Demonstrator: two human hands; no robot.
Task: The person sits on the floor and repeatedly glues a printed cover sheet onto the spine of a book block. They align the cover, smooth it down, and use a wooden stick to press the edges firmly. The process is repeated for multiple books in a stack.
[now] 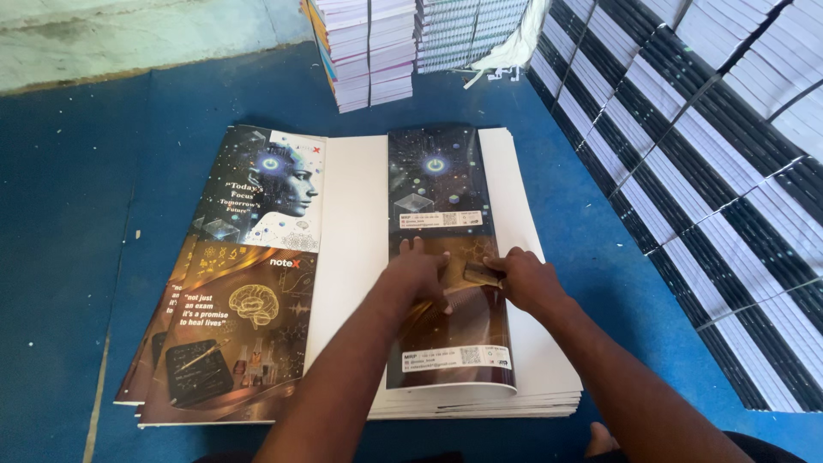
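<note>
A: What is looking risky here?

B: I'd say the glossy cover sheet (pixel 447 257) is the weak point. It is lying on top of the stack of white sheets (pixel 523 343) on the blue floor (pixel 77 257), and its near edge is curling up slightly. If the hands are pressing unevenly, it could be sliding sideways and creasing off line.

A: And the small flat tool?

B: The right hand (pixel 530 279) is gripping a small brownish block (pixel 482 274), fingers closed around it, its edge touching the cover. Dragged at a tilt, I think it could be scuffing the print.

A: How is the other hand sitting?

B: The left hand (pixel 417 273) is lying flat and unclenched, fingers spread forward, palm pressing the cover just beside the block. It is grasping nothing. Both forearms are reaching in from the near edge, converging at the middle of the sheet.

A: Anything close enough to interfere?

B: The pile of printed covers (pixel 240 283) is lying just left, touching the white stack. The bundled stacks of books (pixel 711 171) on the right are standing well apart.
</note>
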